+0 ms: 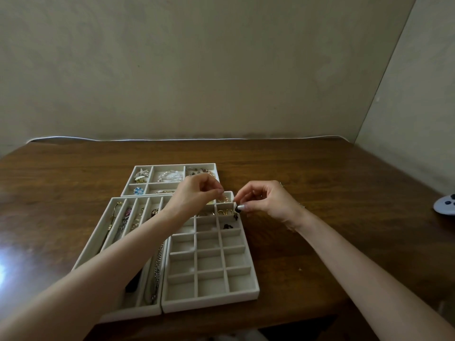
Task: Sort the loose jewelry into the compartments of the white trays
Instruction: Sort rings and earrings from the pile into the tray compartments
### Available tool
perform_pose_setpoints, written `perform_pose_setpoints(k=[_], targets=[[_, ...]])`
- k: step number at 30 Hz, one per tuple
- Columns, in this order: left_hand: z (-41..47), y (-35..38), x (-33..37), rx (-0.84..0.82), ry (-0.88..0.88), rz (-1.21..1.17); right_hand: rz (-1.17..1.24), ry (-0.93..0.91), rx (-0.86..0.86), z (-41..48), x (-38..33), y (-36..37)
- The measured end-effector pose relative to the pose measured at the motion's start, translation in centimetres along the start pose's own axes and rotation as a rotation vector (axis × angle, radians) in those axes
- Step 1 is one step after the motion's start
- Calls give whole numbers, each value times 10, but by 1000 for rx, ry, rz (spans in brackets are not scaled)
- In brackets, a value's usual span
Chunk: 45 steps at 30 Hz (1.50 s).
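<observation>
Our left forearm [98, 264] and right forearm [357, 262] rise from the bottom corners of the frame, and the hands nearly meet over the far right corner of the grid tray [246, 295], at centre on the wooden table [320, 168]. Our right hand [266, 200] pinches a small dark jewelry piece [238, 208] between thumb and fingertips at that tray's right rim. Our left hand [194, 193] hovers just beside it, fingers curled above the top right cell where gold pieces [225, 199] lie; we cannot tell whether it grips anything. Left of centre, the long-slot tray [88, 244] holds chains [157, 267]. Behind it, the upper tray [128, 185] holds brooches and beads.
</observation>
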<state>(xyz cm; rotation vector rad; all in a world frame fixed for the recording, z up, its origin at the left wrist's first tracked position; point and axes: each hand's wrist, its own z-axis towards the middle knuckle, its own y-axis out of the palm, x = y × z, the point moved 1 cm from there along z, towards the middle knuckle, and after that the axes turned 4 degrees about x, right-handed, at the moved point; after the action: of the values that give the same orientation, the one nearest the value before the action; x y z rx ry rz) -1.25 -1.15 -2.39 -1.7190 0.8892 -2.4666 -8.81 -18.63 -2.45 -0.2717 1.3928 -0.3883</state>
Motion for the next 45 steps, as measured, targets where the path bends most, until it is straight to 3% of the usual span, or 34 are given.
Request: perform_pose_setpoints(k=[11,16,23,31,41,45], targets=[[-2,3,11,-372,369,785,28,20,56,2,0,-9],[4,3,16,-353,342,762,6,10,33,3,-1,-2],[5,2,21,-600,287,791,-70,2,25,7,1,1],[9,5,13,-523,207,758,-99,0,3,7,2,1],[9,6,5,-504,262,769,-107,10,-54,8,2,1],[11,-2,9,-376,258,672,-108,16,-71,8,1,3]])
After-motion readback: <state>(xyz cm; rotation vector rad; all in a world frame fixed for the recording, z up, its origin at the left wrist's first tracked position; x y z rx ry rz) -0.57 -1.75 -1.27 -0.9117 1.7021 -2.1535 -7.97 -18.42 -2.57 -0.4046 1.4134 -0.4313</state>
